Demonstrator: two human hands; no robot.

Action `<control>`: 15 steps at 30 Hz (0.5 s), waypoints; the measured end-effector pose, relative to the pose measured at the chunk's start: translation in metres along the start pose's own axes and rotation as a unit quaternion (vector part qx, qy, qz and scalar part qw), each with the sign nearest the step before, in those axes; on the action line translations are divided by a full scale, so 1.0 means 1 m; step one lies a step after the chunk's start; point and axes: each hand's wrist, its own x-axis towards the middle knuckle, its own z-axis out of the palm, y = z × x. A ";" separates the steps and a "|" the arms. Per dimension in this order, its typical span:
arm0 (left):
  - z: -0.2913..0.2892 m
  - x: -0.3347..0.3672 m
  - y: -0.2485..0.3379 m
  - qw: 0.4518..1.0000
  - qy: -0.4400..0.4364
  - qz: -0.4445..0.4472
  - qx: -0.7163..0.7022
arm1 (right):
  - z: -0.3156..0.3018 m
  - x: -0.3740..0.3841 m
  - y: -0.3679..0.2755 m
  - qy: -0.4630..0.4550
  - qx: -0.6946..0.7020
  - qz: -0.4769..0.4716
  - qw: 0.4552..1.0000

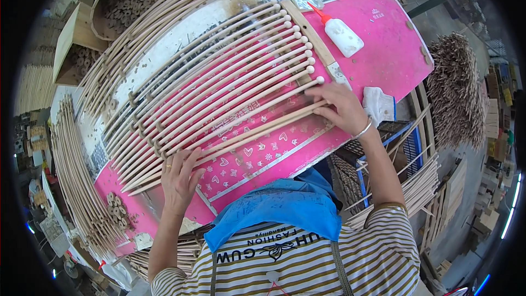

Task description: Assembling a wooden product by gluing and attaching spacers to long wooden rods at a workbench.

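My right hand point(342, 109) pinches the right ends of two thin wooden rods point(257, 130), which lie slantwise over the near part of the pink tabletop point(392, 44). Lower left, my left hand point(181, 178) has its fingers and thumb closed around the other part of these rods. Just beyond them lies a row of wooden rods point(230, 85) side by side, each tipped with a small round ball at the right. Toward their left ends, small wooden rings point(145, 131) sit on several of them. The ball ends are lined up near a wooden strip point(309, 33).
A white glue bottle point(344, 37) with a red nozzle lies at the right, beyond a white cloth point(379, 103). More rods point(71, 170) and loose rings point(116, 208) lie left. A round tub point(98, 13) and wooden box point(63, 57) hold rings. Stick bundles point(457, 87) stand right.
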 end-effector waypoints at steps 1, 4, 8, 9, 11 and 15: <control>0.000 -0.002 0.001 1.000 -0.012 -0.002 0.025 | -0.001 0.001 -0.004 0.001 -0.002 0.002 1.000; 0.003 -0.003 -0.001 0.999 -0.021 -0.010 0.023 | 0.000 -0.002 -0.013 0.133 -0.146 -0.014 0.980; 0.006 0.002 -0.003 0.999 -0.033 -0.001 0.032 | 0.011 -0.012 0.002 0.203 -0.102 0.030 0.973; 0.006 0.005 -0.002 0.999 -0.032 0.002 0.032 | 0.011 -0.012 0.000 0.221 -0.110 0.037 0.968; 0.006 0.009 0.002 0.999 -0.018 0.003 0.026 | 0.008 -0.017 -0.002 0.242 -0.121 0.044 0.962; 0.013 0.007 0.000 1.000 -0.002 -0.008 0.018 | 0.005 -0.026 0.005 0.231 -0.161 0.026 0.959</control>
